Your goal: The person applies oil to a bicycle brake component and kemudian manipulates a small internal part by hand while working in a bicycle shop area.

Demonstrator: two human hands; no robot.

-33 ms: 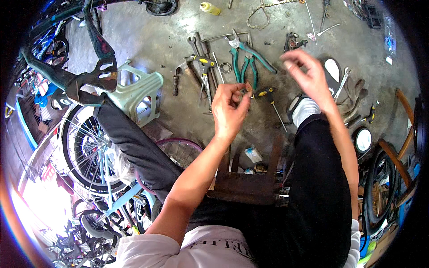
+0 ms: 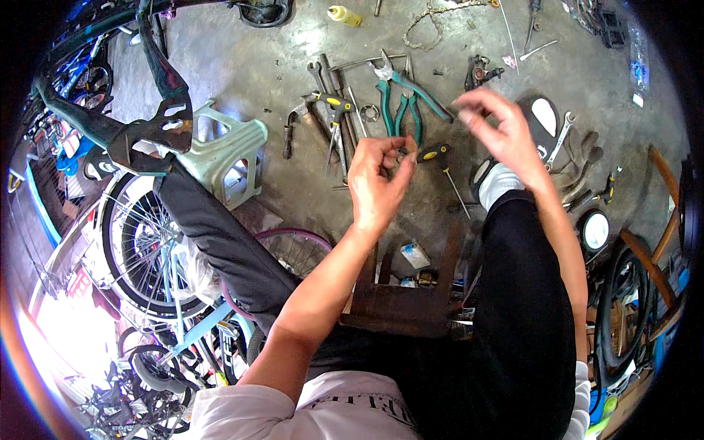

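My left hand (image 2: 378, 180) is raised over the floor, thumb and fingertips pinched on something small and dark that I cannot make out. Off to its right hovers my right hand (image 2: 502, 136), slightly blurred, thumb and fingers apart with nothing visible between them. Just beyond the left hand lie green-handled pliers (image 2: 427, 97) and another green-handled tool (image 2: 402, 114). Between the hands on the floor is a yellow-and-black T-handle driver (image 2: 435, 152). A second T-handle driver (image 2: 335, 103) lies left of the pliers, by an open-end wrench (image 2: 317, 73) and a hammer (image 2: 301, 110).
A pale green plastic stool (image 2: 227, 143) stands at left, near a bicycle wheel (image 2: 143, 246). A bike chain (image 2: 423, 40), a yellow bottle (image 2: 345, 15) and a dark bike part (image 2: 480, 73) lie farther off. At right are another wrench (image 2: 562, 139) and a tyre (image 2: 623, 308).
My right hand has shifted slightly down and to the left. My left hand keeps its pinch in nearly the same place, its fingertips slightly turned.
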